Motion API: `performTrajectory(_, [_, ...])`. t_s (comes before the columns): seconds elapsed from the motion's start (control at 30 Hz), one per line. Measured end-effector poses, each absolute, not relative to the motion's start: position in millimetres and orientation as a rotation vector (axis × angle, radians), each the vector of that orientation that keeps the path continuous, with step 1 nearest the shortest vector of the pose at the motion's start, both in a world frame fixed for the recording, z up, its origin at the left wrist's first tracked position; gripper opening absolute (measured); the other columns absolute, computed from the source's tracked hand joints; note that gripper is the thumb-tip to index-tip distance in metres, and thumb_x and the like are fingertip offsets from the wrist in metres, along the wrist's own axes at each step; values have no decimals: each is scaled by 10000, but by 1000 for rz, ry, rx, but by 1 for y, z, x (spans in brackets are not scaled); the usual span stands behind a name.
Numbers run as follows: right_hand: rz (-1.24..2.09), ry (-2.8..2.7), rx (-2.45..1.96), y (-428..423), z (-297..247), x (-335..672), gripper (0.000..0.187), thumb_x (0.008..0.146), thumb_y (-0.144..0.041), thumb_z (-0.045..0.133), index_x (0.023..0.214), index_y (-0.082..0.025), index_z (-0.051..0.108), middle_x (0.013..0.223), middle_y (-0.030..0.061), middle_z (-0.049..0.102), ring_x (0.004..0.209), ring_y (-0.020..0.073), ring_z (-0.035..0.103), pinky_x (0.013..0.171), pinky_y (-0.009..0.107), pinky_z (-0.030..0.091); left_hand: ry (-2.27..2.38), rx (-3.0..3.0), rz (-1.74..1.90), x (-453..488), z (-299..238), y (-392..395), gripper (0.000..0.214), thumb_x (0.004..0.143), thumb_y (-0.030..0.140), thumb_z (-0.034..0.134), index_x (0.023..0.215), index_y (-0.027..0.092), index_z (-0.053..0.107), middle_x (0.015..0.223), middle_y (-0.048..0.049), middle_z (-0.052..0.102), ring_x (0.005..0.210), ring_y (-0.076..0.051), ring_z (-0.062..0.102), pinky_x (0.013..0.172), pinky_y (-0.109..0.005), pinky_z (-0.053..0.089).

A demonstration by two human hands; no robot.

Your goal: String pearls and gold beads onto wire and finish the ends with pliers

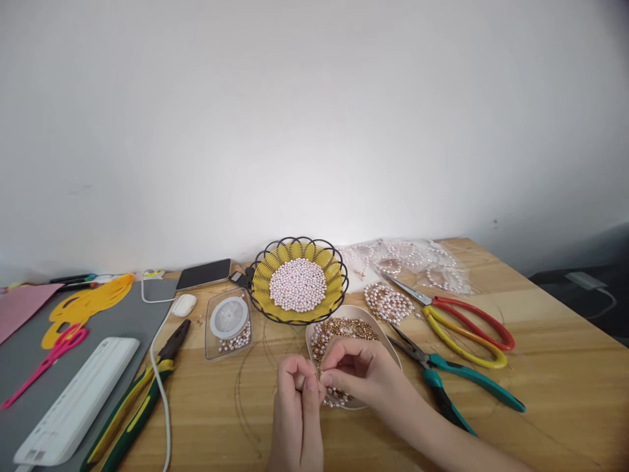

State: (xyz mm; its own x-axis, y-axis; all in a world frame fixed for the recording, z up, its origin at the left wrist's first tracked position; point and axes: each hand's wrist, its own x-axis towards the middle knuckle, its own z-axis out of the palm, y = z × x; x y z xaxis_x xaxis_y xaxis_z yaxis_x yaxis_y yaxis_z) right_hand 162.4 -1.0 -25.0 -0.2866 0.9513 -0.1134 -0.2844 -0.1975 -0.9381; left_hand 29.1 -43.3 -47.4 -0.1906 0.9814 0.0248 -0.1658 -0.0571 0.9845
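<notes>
My left hand and my right hand meet over the near side of a pale tray filled with pink and gold beads. Both are closed in a pinch, fingertips almost touching. What sits between the fingertips is too small and covered to make out. A thin line curls over the wood left of my left hand. Behind the tray stands a yellow woven basket with a black looped rim, holding many pale pink beads.
Right of the tray lie a bead string, red-and-yellow-handled scissors, teal-handled pliers and bagged beads. To the left are a clear box with a spool, green-yellow pliers, a phone, a power strip and pink scissors.
</notes>
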Motion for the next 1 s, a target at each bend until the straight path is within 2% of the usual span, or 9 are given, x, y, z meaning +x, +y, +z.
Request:
performTrajectory(0.17, [1672, -1068, -899, 0, -30, 162, 278, 655, -351, 971, 674, -215, 729, 675, -38, 700, 641, 124, 630, 630, 261, 484, 1197, 1085, 1400, 26, -44, -44, 435, 976, 659, 582, 948, 228, 533, 672, 58, 451, 590, -125, 435, 586, -215, 397])
performTrajectory(0.27, [1689, -1079, -840, 1, -33, 162, 323, 742, -426, 913, 713, -192, 691, 681, -53, 678, 619, 123, 634, 608, 271, 493, 1204, 1151, 1373, 25, -46, -44, 411, 1009, 635, 543, 990, 224, 560, 639, 60, 473, 555, -121, 441, 556, -214, 386])
performTrajectory(0.43, [1726, -1070, -779, 0, -38, 164, 275, 863, -378, 828, 770, -181, 660, 729, -55, 681, 644, 134, 650, 637, 298, 541, 1197, 1473, 1421, 19, -50, -37, 263, 1083, 422, 513, 944, 226, 617, 712, 18, 619, 621, -133, 587, 613, -197, 468])
performTrajectory(0.6, [1737, -1006, -805, -2, -45, 165, 201, 917, -298, 783, 806, -172, 672, 818, -37, 694, 730, 147, 669, 719, 330, 562, 1152, 1636, 1480, 10, -47, -27, 94, 1010, 206, 611, 986, 234, 698, 906, -33, 695, 859, -186, 682, 780, -228, 552])
performTrajectory(0.7, [1768, -966, -824, -3, -46, 164, 181, 928, -300, 773, 841, -171, 679, 837, -32, 701, 731, 148, 675, 718, 333, 569, 1154, 1735, 1502, 7, -45, -24, 172, 951, 115, 646, 1033, 248, 717, 997, -42, 711, 965, -204, 696, 863, -257, 565])
performTrajectory(0.83, [1800, -954, -834, -5, -45, 163, 168, 927, -304, 776, 874, -171, 689, 845, -28, 715, 760, 160, 696, 758, 359, 583, 1201, 1917, 1515, 5, -42, -23, 206, 919, 85, 669, 1033, 246, 727, 999, -50, 728, 950, -215, 721, 826, -273, 594])
performTrajectory(1.0, [1789, -1024, -818, -4, -44, 164, 175, 940, -311, 764, 873, -169, 686, 847, -28, 713, 747, 156, 696, 755, 361, 591, 1222, 1938, 1533, 3, -39, -21, 150, 901, 96, 707, 935, 237, 743, 921, -41, 743, 860, -214, 740, 742, -265, 607])
